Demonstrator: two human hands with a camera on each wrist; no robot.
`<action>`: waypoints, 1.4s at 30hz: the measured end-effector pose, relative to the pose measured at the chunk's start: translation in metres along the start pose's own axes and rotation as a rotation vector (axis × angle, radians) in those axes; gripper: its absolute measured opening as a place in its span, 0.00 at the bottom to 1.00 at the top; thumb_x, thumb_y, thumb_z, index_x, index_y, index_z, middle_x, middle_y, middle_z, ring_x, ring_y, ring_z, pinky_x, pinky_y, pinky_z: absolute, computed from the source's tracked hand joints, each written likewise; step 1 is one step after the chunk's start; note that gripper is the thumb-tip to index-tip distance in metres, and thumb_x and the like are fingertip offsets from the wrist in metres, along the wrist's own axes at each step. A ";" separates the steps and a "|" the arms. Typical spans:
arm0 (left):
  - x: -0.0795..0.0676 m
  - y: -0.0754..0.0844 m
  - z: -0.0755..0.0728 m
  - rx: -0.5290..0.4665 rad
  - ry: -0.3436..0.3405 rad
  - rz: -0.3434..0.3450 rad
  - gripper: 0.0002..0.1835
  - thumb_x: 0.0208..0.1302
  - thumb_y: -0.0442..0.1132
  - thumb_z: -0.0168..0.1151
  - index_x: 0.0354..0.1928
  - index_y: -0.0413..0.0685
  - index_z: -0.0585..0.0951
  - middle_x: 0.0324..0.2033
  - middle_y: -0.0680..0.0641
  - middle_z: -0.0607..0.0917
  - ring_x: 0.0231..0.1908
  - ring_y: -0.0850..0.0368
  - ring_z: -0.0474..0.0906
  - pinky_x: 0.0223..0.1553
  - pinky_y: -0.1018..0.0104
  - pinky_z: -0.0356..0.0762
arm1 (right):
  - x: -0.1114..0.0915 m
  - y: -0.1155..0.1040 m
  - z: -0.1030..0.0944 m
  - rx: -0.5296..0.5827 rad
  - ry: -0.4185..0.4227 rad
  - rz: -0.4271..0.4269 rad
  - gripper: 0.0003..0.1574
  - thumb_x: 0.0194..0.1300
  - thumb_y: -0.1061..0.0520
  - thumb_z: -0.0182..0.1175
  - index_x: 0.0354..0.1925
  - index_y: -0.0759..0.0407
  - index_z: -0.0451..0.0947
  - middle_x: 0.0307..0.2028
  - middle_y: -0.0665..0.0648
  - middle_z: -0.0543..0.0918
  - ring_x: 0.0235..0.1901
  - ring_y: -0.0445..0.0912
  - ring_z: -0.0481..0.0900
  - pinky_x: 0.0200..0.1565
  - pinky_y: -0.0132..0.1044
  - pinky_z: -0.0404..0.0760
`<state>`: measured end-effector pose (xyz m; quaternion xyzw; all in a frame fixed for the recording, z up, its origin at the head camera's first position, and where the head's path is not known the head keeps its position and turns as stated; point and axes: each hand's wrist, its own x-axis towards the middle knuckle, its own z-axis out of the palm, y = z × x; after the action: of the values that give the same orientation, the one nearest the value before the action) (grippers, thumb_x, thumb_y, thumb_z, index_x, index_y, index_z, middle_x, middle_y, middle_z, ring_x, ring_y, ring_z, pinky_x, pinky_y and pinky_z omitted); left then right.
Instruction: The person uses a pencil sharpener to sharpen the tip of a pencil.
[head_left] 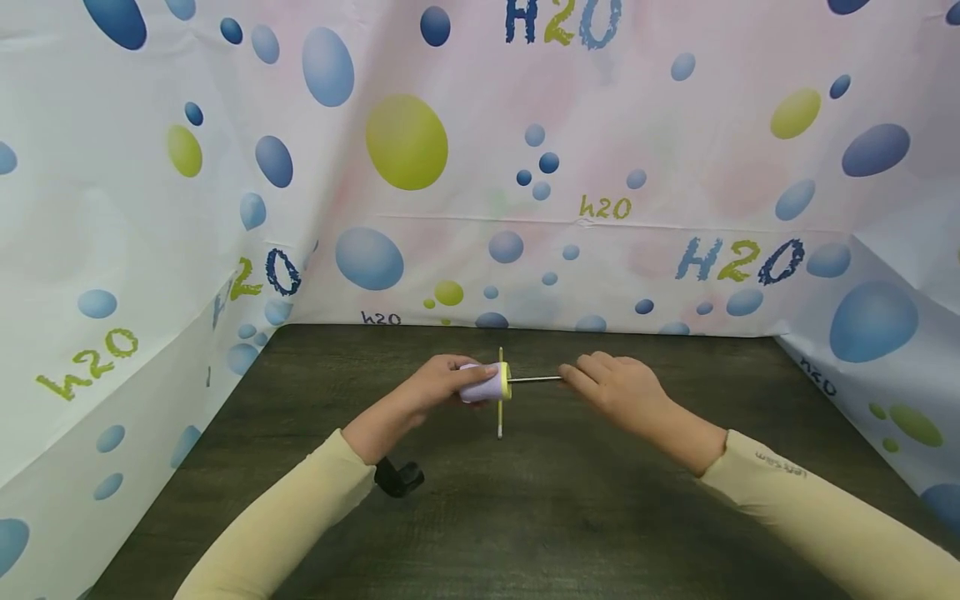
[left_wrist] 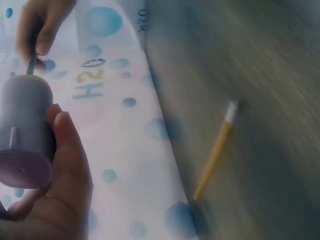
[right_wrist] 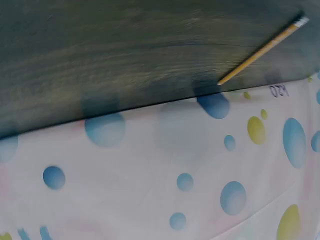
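Our left fingers wrap round the purple cup mid-frame, maybe to keep it steady, while our right fingers grip a thin metal stick that meets its yellow rim, over a pencil lying on the worktop.

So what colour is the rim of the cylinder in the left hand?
Yellow: the rim on the lilac cylinder shows best in the head view.
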<state>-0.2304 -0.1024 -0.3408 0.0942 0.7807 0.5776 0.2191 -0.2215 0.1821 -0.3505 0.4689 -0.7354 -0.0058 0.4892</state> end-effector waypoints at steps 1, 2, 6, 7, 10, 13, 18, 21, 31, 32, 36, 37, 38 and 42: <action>0.000 0.001 0.000 0.004 -0.002 -0.008 0.25 0.75 0.47 0.59 0.63 0.33 0.78 0.47 0.39 0.83 0.42 0.53 0.84 0.55 0.50 0.85 | 0.000 0.000 0.001 -0.031 0.037 -0.025 0.26 0.85 0.52 0.39 0.38 0.59 0.80 0.23 0.51 0.74 0.19 0.42 0.68 0.15 0.31 0.60; -0.001 0.001 0.001 0.016 -0.002 -0.007 0.25 0.75 0.47 0.59 0.63 0.33 0.78 0.47 0.39 0.84 0.42 0.53 0.84 0.55 0.50 0.85 | 0.000 -0.001 0.002 -0.045 0.063 -0.038 0.25 0.85 0.52 0.40 0.37 0.59 0.80 0.23 0.51 0.74 0.18 0.42 0.69 0.15 0.31 0.60; -0.004 0.002 0.003 0.091 0.045 0.052 0.24 0.72 0.45 0.63 0.62 0.34 0.79 0.51 0.36 0.83 0.45 0.49 0.84 0.51 0.53 0.86 | 0.003 -0.006 -0.001 0.024 -0.019 0.054 0.28 0.85 0.47 0.39 0.34 0.57 0.79 0.19 0.50 0.73 0.14 0.40 0.66 0.14 0.31 0.55; -0.005 0.002 0.003 0.124 0.072 0.086 0.24 0.70 0.45 0.65 0.61 0.36 0.80 0.51 0.35 0.83 0.45 0.48 0.83 0.48 0.55 0.86 | 0.004 -0.007 -0.003 0.091 -0.091 0.115 0.29 0.84 0.46 0.39 0.34 0.56 0.80 0.19 0.49 0.74 0.14 0.39 0.65 0.14 0.31 0.55; -0.009 0.002 0.006 0.295 0.167 0.263 0.22 0.64 0.43 0.72 0.57 0.40 0.83 0.50 0.37 0.85 0.43 0.50 0.82 0.41 0.62 0.82 | 0.009 -0.005 -0.011 0.472 -0.406 0.374 0.26 0.83 0.46 0.45 0.35 0.56 0.83 0.19 0.46 0.76 0.15 0.34 0.63 0.19 0.29 0.58; -0.013 0.000 0.009 0.527 0.225 0.523 0.23 0.57 0.41 0.78 0.53 0.41 0.84 0.48 0.39 0.87 0.42 0.50 0.83 0.40 0.62 0.82 | 0.013 0.005 -0.015 1.086 -0.767 0.746 0.22 0.81 0.50 0.49 0.34 0.59 0.82 0.16 0.44 0.68 0.15 0.34 0.55 0.22 0.30 0.56; -0.016 -0.002 0.013 0.641 0.236 0.700 0.25 0.52 0.40 0.81 0.52 0.40 0.84 0.48 0.41 0.88 0.43 0.49 0.85 0.42 0.60 0.83 | 0.012 0.022 -0.016 1.462 -1.067 1.001 0.23 0.83 0.52 0.44 0.36 0.59 0.81 0.14 0.45 0.59 0.13 0.37 0.50 0.20 0.33 0.53; -0.013 0.000 0.012 0.498 0.244 0.517 0.24 0.55 0.42 0.79 0.53 0.43 0.84 0.48 0.40 0.88 0.42 0.51 0.84 0.40 0.64 0.83 | 0.014 0.021 -0.019 1.204 -0.927 0.813 0.23 0.82 0.51 0.48 0.46 0.62 0.85 0.18 0.52 0.75 0.16 0.39 0.64 0.24 0.35 0.67; -0.003 0.004 0.002 0.014 0.105 0.052 0.23 0.71 0.46 0.64 0.59 0.35 0.82 0.46 0.40 0.86 0.39 0.58 0.81 0.46 0.61 0.85 | 0.008 0.010 -0.011 0.026 -0.034 0.027 0.30 0.82 0.40 0.41 0.41 0.58 0.82 0.25 0.51 0.77 0.19 0.42 0.70 0.17 0.32 0.63; -0.003 0.004 0.003 -0.016 0.081 0.034 0.24 0.71 0.46 0.63 0.59 0.34 0.82 0.45 0.41 0.86 0.38 0.58 0.82 0.46 0.61 0.86 | 0.006 0.011 -0.009 -0.032 0.037 -0.031 0.27 0.83 0.43 0.43 0.40 0.58 0.81 0.24 0.51 0.75 0.19 0.42 0.68 0.17 0.32 0.63; -0.007 0.007 0.005 -0.056 0.032 -0.003 0.25 0.72 0.46 0.62 0.59 0.31 0.81 0.41 0.42 0.86 0.35 0.58 0.84 0.44 0.61 0.87 | 0.004 0.011 -0.004 -0.129 0.176 -0.128 0.22 0.82 0.48 0.49 0.34 0.57 0.80 0.20 0.50 0.74 0.16 0.41 0.67 0.15 0.31 0.62; -0.007 0.007 0.005 -0.056 0.031 -0.005 0.25 0.72 0.46 0.62 0.59 0.31 0.81 0.42 0.41 0.86 0.35 0.57 0.84 0.43 0.61 0.87 | 0.004 0.010 -0.003 -0.121 0.175 -0.119 0.23 0.82 0.47 0.49 0.33 0.57 0.80 0.19 0.50 0.74 0.15 0.41 0.67 0.14 0.31 0.62; -0.008 0.007 0.006 -0.054 0.035 -0.005 0.25 0.72 0.46 0.62 0.60 0.31 0.81 0.43 0.39 0.85 0.35 0.56 0.85 0.43 0.61 0.88 | 0.004 0.009 -0.003 -0.096 0.161 -0.099 0.24 0.82 0.47 0.49 0.32 0.57 0.80 0.18 0.49 0.74 0.14 0.40 0.67 0.14 0.31 0.61; -0.009 0.006 0.009 0.090 0.136 0.105 0.22 0.67 0.45 0.68 0.57 0.36 0.84 0.48 0.36 0.86 0.38 0.56 0.83 0.38 0.65 0.85 | 0.006 0.002 -0.010 0.141 -0.093 0.131 0.31 0.83 0.42 0.44 0.31 0.55 0.84 0.17 0.48 0.78 0.12 0.37 0.67 0.14 0.29 0.56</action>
<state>-0.2188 -0.0966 -0.3354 0.1055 0.8128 0.5578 0.1307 -0.2164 0.1834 -0.3396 0.4521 -0.7851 0.0562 0.4197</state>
